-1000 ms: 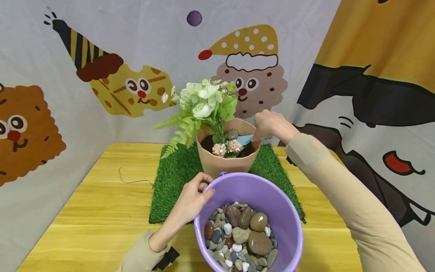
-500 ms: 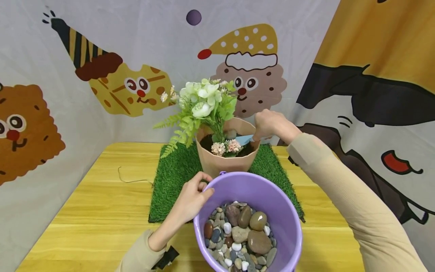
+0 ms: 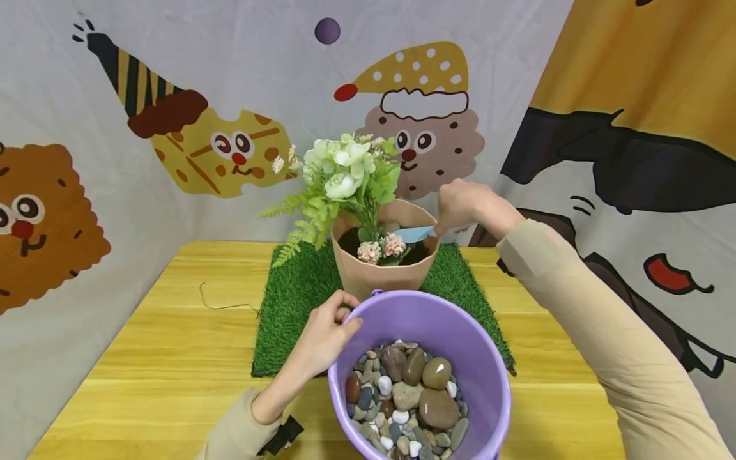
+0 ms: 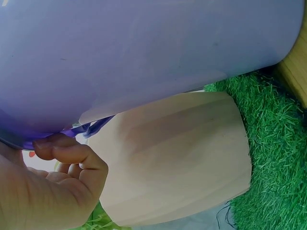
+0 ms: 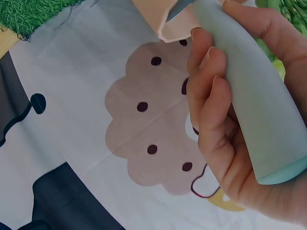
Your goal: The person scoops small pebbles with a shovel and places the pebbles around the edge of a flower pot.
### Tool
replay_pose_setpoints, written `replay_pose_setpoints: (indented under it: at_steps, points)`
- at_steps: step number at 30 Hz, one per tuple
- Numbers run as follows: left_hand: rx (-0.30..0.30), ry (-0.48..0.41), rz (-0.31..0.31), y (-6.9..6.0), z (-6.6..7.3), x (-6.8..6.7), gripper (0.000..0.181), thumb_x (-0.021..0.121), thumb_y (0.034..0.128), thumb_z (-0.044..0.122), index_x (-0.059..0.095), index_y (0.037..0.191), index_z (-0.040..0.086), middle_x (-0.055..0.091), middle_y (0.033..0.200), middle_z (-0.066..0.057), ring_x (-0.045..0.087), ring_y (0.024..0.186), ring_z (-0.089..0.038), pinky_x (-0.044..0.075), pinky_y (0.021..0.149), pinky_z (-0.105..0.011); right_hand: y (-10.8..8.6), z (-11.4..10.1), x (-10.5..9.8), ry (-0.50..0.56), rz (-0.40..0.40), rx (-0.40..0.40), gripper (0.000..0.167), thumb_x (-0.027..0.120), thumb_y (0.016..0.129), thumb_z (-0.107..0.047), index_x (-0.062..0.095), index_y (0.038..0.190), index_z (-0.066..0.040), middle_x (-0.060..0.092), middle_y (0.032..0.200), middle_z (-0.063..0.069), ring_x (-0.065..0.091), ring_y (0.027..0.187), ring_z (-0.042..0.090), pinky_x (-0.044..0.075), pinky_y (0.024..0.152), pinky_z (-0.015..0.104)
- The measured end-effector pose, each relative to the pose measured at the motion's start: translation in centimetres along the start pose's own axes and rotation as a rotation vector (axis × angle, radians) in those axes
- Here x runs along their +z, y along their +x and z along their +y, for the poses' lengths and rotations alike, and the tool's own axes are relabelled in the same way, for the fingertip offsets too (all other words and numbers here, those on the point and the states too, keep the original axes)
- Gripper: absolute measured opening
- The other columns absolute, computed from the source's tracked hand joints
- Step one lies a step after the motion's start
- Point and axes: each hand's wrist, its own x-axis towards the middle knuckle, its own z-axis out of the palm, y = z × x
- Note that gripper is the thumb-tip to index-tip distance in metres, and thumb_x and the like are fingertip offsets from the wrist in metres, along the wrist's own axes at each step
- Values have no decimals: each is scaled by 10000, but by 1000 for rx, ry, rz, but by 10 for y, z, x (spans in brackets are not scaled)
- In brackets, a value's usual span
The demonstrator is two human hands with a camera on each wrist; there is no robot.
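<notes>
My left hand (image 3: 323, 335) grips the near-left rim of a purple bucket (image 3: 454, 326); several large and small stones (image 3: 407, 396) lie inside. In the left wrist view, its fingers curl at the bucket's rim. My right hand (image 3: 470, 206) holds a garden trowel (image 3: 416, 234) with a light blue blade. The right wrist view shows the fingers wrapped around its pale green handle (image 5: 256, 105). The blade reaches over the dark soil of a peach flowerpot (image 3: 379, 276), beside the pink blossoms (image 3: 394, 245). A grey stone behind the blade is mostly hidden.
White-and-green flowers (image 3: 342, 169) rise from the pot, with fern leaves spreading left. The pot stands on a green turf mat (image 3: 293, 294) on a wooden table (image 3: 172, 338). A thin wire (image 3: 227, 307) lies at left. A printed cloth (image 3: 241, 57) hangs behind.
My right hand has shifted slightly right, and the trowel blade now lies flatter over the soil, with more of it visible. The left hand and bucket stay nearly still.
</notes>
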Motion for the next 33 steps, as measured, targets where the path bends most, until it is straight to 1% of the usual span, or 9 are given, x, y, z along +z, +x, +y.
replay_pose_setpoints:
  at_steps: [4, 9, 15, 19, 24, 28, 31, 33]
  points:
    - [-3, 0, -1, 0, -1, 0, 187, 575, 834, 65, 577, 1020, 72, 494, 590, 5, 471, 515, -111, 418, 494, -241, -9, 4, -4, 16, 32, -19, 249, 675, 757, -268, 591, 553, -150, 573, 526, -10, 527, 508, 134, 375, 457, 250]
    - [-1, -3, -2, 0, -1, 1, 187, 573, 836, 66, 575, 1024, 69, 524, 604, -22, 503, 531, -116, 439, 505, -247, -21, 13, -6, 32, 101, -63, 215, 650, 765, -236, 625, 576, -138, 578, 536, 6, 479, 495, 130, 335, 449, 241]
    - [-4, -8, -6, 0, -1, 0, 190, 572, 838, 67, 569, 1028, 64, 561, 621, -59, 553, 553, -126, 480, 524, -265, -37, 23, -3, 66, 166, -133, 174, 670, 809, -264, 718, 730, -116, 624, 578, 5, 558, 527, 138, 413, 499, 272]
    - [-5, -9, -6, 1, -1, 0, 192, 573, 839, 70, 567, 1030, 63, 575, 629, -61, 571, 562, -125, 493, 528, -272, -48, 27, -1, 102, 202, -164, 162, 676, 813, -248, 723, 754, -105, 637, 590, -2, 572, 523, 137, 430, 512, 275]
    - [-8, -7, -3, 1, -1, 0, 190, 577, 838, 69, 570, 1029, 65, 573, 631, -51, 567, 563, -123, 486, 527, -271, -65, 29, 3, 138, 237, -208, 110, 682, 803, -226, 704, 728, -149, 625, 592, -36, 518, 521, 107, 400, 508, 261]
    - [-6, -11, -1, 0, 0, 0, 191, 578, 839, 70, 572, 1030, 63, 573, 633, -49, 572, 571, -121, 488, 533, -270, -81, 29, 4, 146, 270, -264, 74, 707, 788, -213, 697, 721, -183, 593, 580, -55, 450, 505, 77, 354, 503, 226]
    - [-5, -15, -3, 0, 0, 0, 192, 577, 840, 72, 573, 1032, 61, 579, 639, -52, 578, 577, -121, 495, 541, -271, -93, 29, 5, 160, 270, -306, 49, 719, 783, -207, 703, 744, -184, 583, 583, -64, 439, 498, 56, 348, 489, 206]
    - [-6, -15, -4, 0, 0, 0, 193, 577, 841, 73, 573, 1033, 61, 582, 641, -53, 582, 581, -122, 499, 544, -271, -100, 31, 5, 164, 260, -333, 35, 726, 783, -221, 704, 762, -205, 596, 602, -82, 454, 510, 35, 364, 496, 199]
